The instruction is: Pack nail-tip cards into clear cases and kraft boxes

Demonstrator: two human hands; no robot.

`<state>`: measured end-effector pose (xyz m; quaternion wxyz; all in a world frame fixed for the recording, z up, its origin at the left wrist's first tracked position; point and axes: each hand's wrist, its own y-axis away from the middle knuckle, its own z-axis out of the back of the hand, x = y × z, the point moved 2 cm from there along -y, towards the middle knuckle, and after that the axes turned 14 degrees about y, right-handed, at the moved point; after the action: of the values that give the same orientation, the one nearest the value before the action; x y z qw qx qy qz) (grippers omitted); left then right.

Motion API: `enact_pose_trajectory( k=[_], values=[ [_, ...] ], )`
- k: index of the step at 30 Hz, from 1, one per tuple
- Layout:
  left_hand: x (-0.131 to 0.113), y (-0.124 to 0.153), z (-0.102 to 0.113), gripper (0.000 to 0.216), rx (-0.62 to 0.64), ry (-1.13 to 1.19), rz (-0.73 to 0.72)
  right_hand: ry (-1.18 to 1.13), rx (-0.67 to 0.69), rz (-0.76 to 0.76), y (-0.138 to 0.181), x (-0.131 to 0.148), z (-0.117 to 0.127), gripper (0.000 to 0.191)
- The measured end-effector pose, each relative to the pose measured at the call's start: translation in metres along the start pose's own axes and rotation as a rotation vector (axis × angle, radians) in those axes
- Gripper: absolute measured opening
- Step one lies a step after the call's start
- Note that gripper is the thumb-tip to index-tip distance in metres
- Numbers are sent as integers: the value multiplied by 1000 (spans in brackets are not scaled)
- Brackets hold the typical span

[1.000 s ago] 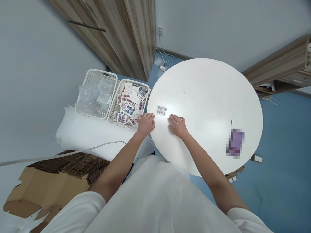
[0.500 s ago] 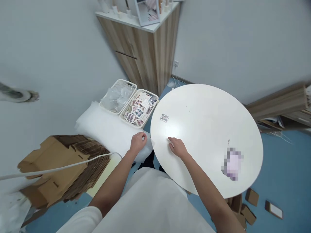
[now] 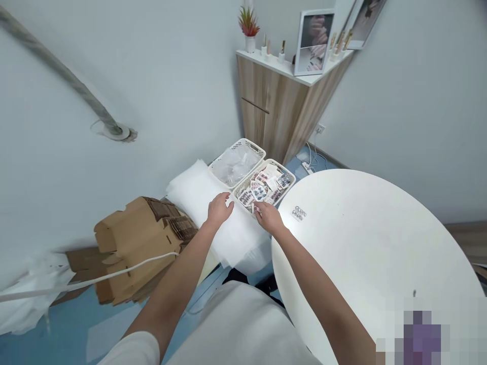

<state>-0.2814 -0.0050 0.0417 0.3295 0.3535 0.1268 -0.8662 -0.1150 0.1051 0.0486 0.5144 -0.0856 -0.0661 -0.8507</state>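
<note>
My left hand (image 3: 219,209) hovers over the white foam sheeting, left of the baskets, its fingers apart and nothing in it. At the near rim of a white plastic basket (image 3: 292,178) is my right hand (image 3: 268,217), thumb and fingers apart, the fingertips close to the cards inside. That basket holds many small cards (image 3: 259,191) carrying rows of coloured pieces that look like press-on nails. On the round white table (image 3: 365,228), right of this hand, lies one clear card of silvery nails (image 3: 299,213).
A second white basket (image 3: 262,152) holds clear plastic bags (image 3: 236,163). Both baskets adjoin the stacked white foam sheets (image 3: 194,190). Flattened cardboard boxes (image 3: 133,233) and a white cable (image 3: 144,262) are at left. A wood-grain cabinet (image 3: 270,109) stands behind. A blurred-out purple item (image 3: 422,337) is on the table.
The view has swung left, so baskets and cabinet appear farther right. My right hand has left the tabletop and reached over to the card basket. My left hand's fingers have spread.
</note>
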Motion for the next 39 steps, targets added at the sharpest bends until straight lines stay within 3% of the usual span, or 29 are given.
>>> enact_pose_trajectory(
  k=[5, 9, 13, 17, 25, 30, 34, 36, 39],
  values=[
    [32, -64, 10, 23, 15, -89, -26, -6, 47, -70, -75, 15, -19, 35],
    [59, -101, 4, 23, 72, -95, -55, 106, 61, -148, -127, 26, -36, 32],
    [76, -120, -9, 25, 110, -118, -24, 182, 106, -182, -163, 37, -56, 29],
    [78, -128, -18, 26, 148, -115, -9, 224, 125, -216, -181, 45, -70, 29],
    [80, -127, -23, 27, 123, -40, -3, 192, 210, -342, -189, 49, -82, 21],
    [75, -115, -19, 31, -62, 106, 25, -4, 34, -444, -180, 49, -59, 26],
    [65, -99, -18, 52, -209, 376, 69, -234, -78, -498, -158, 45, -35, 24],
    [58, -92, -20, 53, -181, 591, 103, -374, -110, -524, -141, 39, -25, 24],
    [40, -81, -25, 42, -29, 924, 196, -630, -123, -595, -107, 24, -15, 24]
  ],
)
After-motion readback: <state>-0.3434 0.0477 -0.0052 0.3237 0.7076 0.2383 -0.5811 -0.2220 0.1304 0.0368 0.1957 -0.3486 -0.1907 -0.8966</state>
